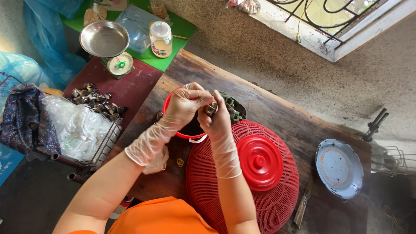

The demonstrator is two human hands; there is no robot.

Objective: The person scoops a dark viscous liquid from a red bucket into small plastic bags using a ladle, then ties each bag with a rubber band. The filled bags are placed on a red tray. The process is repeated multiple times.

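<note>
Both my hands wear thin clear plastic gloves and meet above a red bowl (170, 98) on the wooden table (277, 108). My left hand (184, 104) and my right hand (216, 119) pinch a small dark wrapped piece (211, 108) between their fingertips. Dark green folded leaf wraps (232, 108) lie just behind the hands. A big red woven dome cover (203, 182) with a smooth red knob lid (260, 162) sits under my right forearm.
A metal-pan weighing scale (105, 41) and a jar (160, 39) stand at the back left. A pile of small dark wrapped pieces (93, 99) lies by a wire basket of plastic bags (78, 128). A pale blue plate (339, 167) and a knife (303, 203) are at the right.
</note>
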